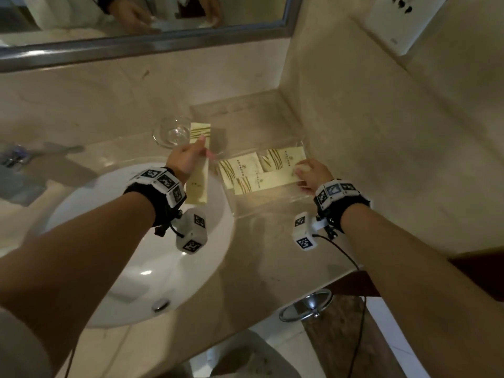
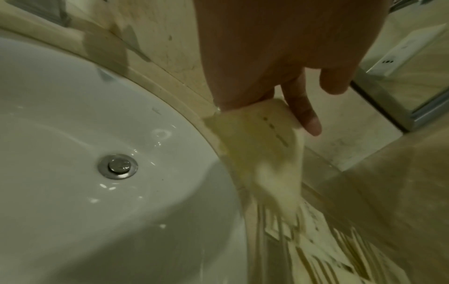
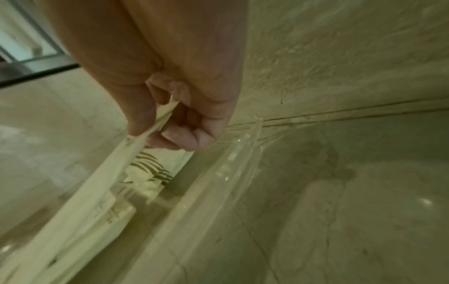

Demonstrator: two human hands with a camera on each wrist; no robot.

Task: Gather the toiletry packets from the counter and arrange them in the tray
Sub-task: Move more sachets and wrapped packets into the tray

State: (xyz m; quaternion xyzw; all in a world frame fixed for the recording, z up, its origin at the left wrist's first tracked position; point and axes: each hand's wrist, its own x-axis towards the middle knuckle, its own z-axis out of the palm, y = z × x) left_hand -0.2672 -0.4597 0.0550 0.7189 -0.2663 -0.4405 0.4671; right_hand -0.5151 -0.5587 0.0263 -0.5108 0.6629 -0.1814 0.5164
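My left hand grips a long cream packet with brown stripes by its middle and holds it lengthwise between the sink and the clear tray. The left wrist view shows this packet blurred below my left hand. My right hand pinches the right end of another long packet lying in the tray's near part. Two squarer packets lie behind it. In the right wrist view, thumb and finger of my right hand pinch the packet edge inside the tray wall.
An empty drinking glass stands just left of the tray's far corner. The white sink with its drain fills the left. A side wall runs close along the tray's right. A mirror hangs behind, and a towel ring sits below the counter edge.
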